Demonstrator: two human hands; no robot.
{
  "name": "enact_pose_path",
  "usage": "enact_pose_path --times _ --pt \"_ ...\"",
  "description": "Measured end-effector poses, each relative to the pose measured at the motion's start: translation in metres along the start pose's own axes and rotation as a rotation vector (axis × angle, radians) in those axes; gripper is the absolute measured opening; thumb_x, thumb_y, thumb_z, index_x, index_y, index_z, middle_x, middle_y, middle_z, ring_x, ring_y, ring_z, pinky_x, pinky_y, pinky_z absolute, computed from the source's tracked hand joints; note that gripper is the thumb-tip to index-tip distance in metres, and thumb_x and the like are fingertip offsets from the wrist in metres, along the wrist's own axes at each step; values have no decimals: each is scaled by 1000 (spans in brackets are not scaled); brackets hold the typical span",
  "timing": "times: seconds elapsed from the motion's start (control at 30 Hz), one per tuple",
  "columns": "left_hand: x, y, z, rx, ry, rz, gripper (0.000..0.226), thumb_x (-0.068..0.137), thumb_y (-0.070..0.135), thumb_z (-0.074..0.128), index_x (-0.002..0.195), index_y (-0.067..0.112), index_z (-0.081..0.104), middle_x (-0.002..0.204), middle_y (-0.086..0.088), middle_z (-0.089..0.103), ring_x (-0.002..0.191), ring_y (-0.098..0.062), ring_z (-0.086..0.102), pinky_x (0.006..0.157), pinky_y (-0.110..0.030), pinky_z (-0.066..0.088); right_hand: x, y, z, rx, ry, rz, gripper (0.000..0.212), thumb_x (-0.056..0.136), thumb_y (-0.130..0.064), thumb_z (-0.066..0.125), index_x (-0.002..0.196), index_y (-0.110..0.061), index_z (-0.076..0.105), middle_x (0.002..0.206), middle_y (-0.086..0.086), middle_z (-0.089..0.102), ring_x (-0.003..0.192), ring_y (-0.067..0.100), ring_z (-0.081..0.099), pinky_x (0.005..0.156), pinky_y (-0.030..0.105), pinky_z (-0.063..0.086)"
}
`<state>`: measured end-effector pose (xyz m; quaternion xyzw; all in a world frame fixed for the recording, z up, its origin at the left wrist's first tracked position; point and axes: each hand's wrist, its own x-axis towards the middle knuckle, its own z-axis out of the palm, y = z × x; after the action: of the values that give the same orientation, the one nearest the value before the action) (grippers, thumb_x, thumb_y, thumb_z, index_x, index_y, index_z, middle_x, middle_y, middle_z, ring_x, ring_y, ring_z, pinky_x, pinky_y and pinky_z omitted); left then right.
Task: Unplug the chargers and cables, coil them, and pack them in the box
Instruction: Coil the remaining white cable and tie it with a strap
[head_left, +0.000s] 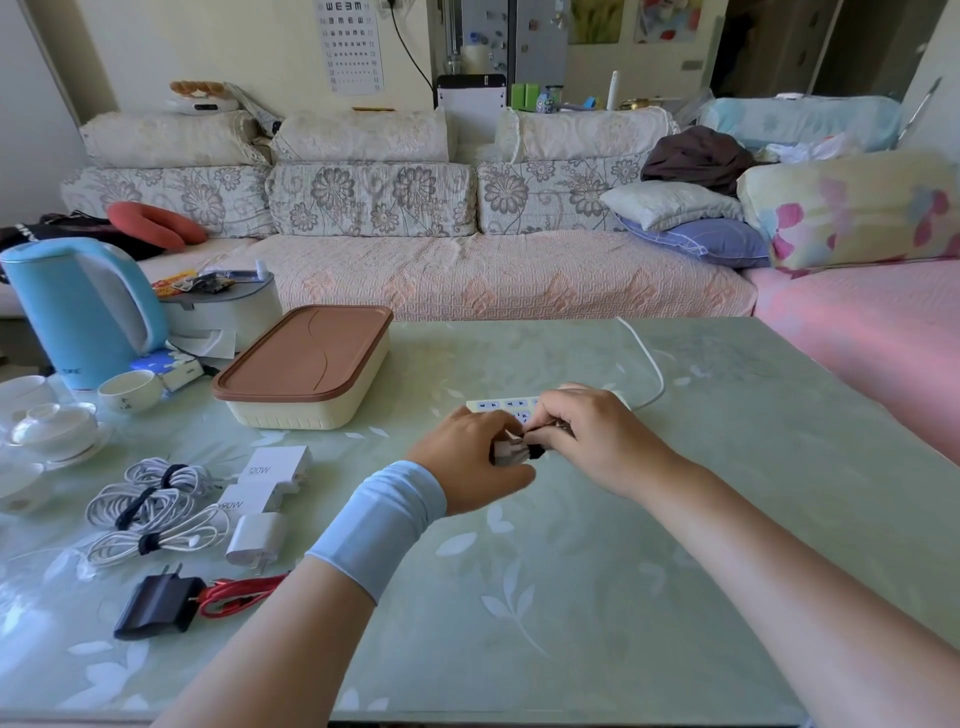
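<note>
Both forearms reach in from the bottom edge and meet at the middle of the frame, low over the counter (571, 571). The left hand (470, 460), with a pale blue sleeve at its wrist, lies knuckles up with its grip curled round a white cable bundle (506, 451), of which only an end shows past the fingers. The right hand (582, 436) faces it, its grip narrow, fingertips pinching a black strap (535, 449) right against the bundle. Just behind the hands, and partly hidden by them, lies a white power strip (498, 406); its cord (652, 364) curves away toward the counter's far edge. The box (306, 415), cream with its brown lid (306, 353) on, sits left of centre, well apart from both hands. At lower left lie three tied cable coils (150, 499), beside them three white chargers (275, 467), and below those a black charger (158, 605) with a red cable (239, 592). A blue kettle (78, 312) and a cup (130, 389) stand at the left edge
</note>
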<state>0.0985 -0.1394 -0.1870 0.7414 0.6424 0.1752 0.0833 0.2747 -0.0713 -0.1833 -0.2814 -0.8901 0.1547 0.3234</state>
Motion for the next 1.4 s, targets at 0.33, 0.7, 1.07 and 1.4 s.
enact_pose_path --times 0.33,0.7,1.07,1.4 --pt "-4 -7 -13 212 104 10 21 78 45 69 99 41 70 87 14 66 97 -8 47 73 -25 43 5 -12 9 359 -131 350 14 73 -11 85 79 -18 73 66 -11 69 53 -3 56 53 13 41" --pt "-3 -2 -18 263 46 -108 24 82 49 62 103 39 68 91 9 60 80 -11 43 74 -28 45 13 -12 12 -9 -192 216 10 80 -42 74 84 -35 79 83 -12 71 81 11 61 72 34 50" --pt "-27 -31 -33 295 253 77 16 79 40 70 95 38 71 85 15 66 93 -13 50 63 -27 47 27 -46 19 475 -324 528 15 80 -21 79 90 -12 74 72 5 67 61 17 54 59 30 44" --pt "-60 -78 -37 91 55 -116 38 91 28 60 127 31 51 123 10 58 114 -16 51 94 -30 45 38 -63 72 510 -197 648 24 65 1 86 78 -18 76 75 0 75 67 11 68 71 24 56"
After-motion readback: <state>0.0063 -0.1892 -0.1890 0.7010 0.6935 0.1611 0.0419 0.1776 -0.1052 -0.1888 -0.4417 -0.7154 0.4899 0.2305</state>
